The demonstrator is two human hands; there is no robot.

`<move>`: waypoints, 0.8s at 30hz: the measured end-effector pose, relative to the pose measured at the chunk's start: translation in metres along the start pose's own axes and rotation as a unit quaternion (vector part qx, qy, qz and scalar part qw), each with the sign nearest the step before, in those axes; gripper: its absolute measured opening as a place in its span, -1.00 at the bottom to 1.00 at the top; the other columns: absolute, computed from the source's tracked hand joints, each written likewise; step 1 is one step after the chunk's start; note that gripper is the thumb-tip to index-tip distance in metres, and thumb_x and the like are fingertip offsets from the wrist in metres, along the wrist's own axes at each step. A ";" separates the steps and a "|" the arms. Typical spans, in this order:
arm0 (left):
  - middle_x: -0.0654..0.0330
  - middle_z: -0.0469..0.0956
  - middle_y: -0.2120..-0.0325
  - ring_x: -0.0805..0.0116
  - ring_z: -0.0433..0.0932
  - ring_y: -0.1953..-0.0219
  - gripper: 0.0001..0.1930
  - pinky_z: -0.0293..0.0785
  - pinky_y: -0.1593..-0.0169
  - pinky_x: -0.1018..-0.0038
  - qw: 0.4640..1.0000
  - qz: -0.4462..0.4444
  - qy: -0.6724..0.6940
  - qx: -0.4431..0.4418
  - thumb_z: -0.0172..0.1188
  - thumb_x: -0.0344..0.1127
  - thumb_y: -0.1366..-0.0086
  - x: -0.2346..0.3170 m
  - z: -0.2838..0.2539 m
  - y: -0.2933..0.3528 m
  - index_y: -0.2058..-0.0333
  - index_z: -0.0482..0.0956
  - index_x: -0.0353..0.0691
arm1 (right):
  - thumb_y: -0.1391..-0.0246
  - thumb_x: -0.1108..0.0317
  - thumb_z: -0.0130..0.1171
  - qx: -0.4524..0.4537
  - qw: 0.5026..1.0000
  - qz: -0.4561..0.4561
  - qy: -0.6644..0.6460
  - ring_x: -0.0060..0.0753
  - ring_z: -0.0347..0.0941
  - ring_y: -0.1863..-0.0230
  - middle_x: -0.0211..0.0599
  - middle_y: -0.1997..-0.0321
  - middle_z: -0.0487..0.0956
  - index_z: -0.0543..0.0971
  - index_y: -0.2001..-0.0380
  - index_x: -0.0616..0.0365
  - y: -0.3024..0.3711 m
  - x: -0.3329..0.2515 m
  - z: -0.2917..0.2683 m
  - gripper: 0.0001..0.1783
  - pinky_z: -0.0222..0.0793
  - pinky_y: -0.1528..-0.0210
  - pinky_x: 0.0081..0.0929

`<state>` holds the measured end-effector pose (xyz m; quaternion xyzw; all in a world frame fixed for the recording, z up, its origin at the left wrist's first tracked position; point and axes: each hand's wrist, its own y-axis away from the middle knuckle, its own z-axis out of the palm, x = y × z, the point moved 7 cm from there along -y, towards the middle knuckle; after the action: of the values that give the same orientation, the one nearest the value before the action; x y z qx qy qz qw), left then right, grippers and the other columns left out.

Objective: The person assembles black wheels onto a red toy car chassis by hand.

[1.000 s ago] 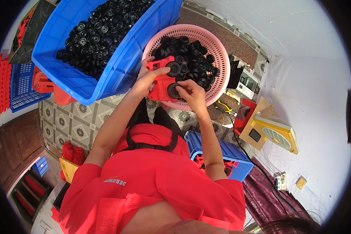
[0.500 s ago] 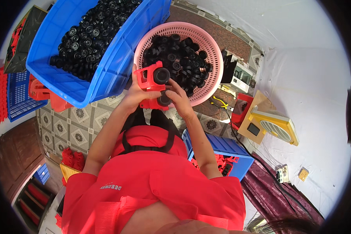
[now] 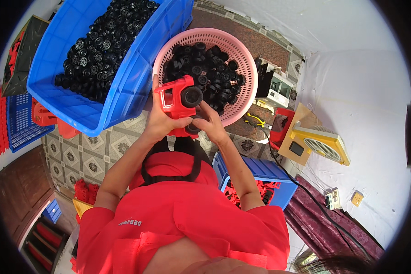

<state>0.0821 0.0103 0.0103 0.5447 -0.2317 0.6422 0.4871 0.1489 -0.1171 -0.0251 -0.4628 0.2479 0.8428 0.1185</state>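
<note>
Between my two hands is a red plastic toy truck body, held in front of the near edge of a pink basket. One black wheel shows whole on its right side; a second, lower wheel is partly covered by fingers. My left hand grips the body along its left side, thumb laid across it. My right hand is closed at the lower wheel, thumb and fingers against it. Loose black wheels are heaped in the pink perforated basket just beyond the truck.
A large blue bin at the left holds a heap of black wheels. Near my right elbow, another blue bin contains red toy parts. Yellow-handled pliers, a black cable and a yellow fan are at the right.
The view has shifted slightly. My hands still hold the toy truck body, now turned a little, with the lower wheel more covered by my fingers.
</note>
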 end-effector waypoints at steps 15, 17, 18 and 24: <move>0.06 0.33 -0.17 0.19 0.38 -0.18 -0.30 0.31 -0.24 0.26 0.885 -0.195 0.290 -0.309 0.15 -0.10 -0.27 -0.037 -0.004 -0.013 -0.30 0.11 -0.16 | 0.06 0.08 0.32 0.129 0.921 -0.053 0.363 -0.03 0.52 0.08 -0.06 -0.03 0.53 0.47 -0.09 0.04 -0.077 -0.040 -0.094 -0.38 0.43 0.04 -0.24; 0.08 0.37 -0.13 0.21 0.41 -0.13 -0.25 0.34 -0.21 0.27 0.922 -0.158 0.283 -0.210 0.27 -0.16 -0.18 -0.034 -0.017 -0.027 -0.28 0.13 -0.17 | 0.01 -0.01 0.29 0.298 0.772 0.062 0.558 0.05 0.58 0.23 -0.02 0.11 0.58 0.41 -0.08 0.05 -0.104 -0.003 -0.167 -0.36 0.50 0.19 -0.12; 0.08 0.37 -0.13 0.21 0.41 -0.13 -0.25 0.34 -0.21 0.27 0.925 -0.156 0.280 -0.206 0.27 -0.16 -0.18 -0.035 -0.021 -0.031 -0.28 0.13 -0.17 | 0.00 -0.03 0.27 0.327 0.660 0.111 0.667 0.07 0.58 0.22 0.02 0.18 0.60 0.39 -0.06 0.08 -0.113 0.005 -0.181 -0.37 0.49 0.19 -0.08; 0.20 0.42 0.03 0.32 0.46 -0.01 -0.55 0.43 -0.11 0.35 0.971 -0.146 0.191 -0.004 0.24 -0.35 -0.24 -0.038 -0.045 -0.048 -0.07 0.28 -0.11 | 0.03 0.02 0.31 0.315 0.673 0.132 0.656 0.16 0.56 0.24 0.07 0.34 0.60 0.34 0.15 0.11 -0.116 0.027 -0.196 -0.46 0.46 0.24 -0.04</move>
<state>0.0998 0.0538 -0.0492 0.4376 -0.0550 0.6554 0.6131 0.3254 -0.1229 -0.1715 -0.7944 0.5710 0.2011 -0.0483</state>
